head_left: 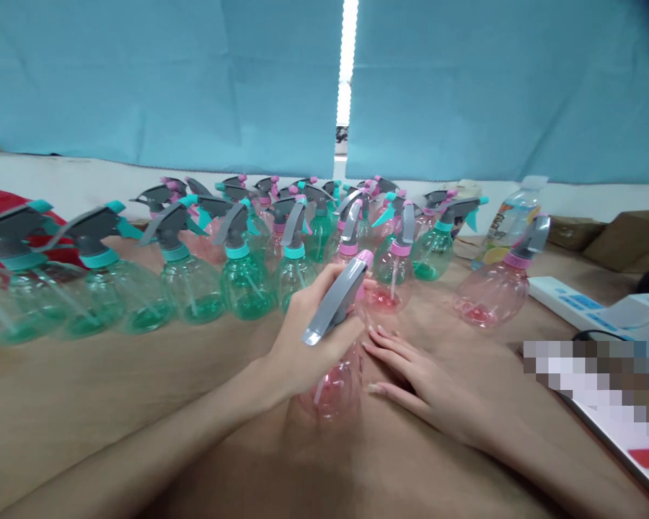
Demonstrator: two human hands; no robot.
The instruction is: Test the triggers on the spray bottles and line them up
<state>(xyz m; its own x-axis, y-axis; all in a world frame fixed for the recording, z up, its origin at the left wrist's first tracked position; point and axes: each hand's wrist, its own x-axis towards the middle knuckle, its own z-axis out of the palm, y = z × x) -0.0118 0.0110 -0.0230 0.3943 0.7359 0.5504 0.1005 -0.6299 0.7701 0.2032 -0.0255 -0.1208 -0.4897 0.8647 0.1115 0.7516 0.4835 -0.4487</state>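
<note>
My left hand (308, 331) is wrapped round the neck of a pink spray bottle (329, 393) with a grey and pink trigger head. The bottle stands upright, or nearly so, in front of me; its collar is hidden by my fingers. Just right of it, my right hand (422, 382) rests low over the table with fingers stretched out, fingertips close to the bottle; whether they touch it I cannot tell. Behind my hands stands another pink spray bottle (388, 288), and farther right is a separate pink spray bottle (489, 292).
Green spray bottles (249, 288) form a row to the left, with several more green and pink ones behind. A labelled clear drink bottle (511, 220), a white power strip (567, 303) and a cardboard box (632, 238) are at right. Red material (5, 202) lies far left on the table (156, 382).
</note>
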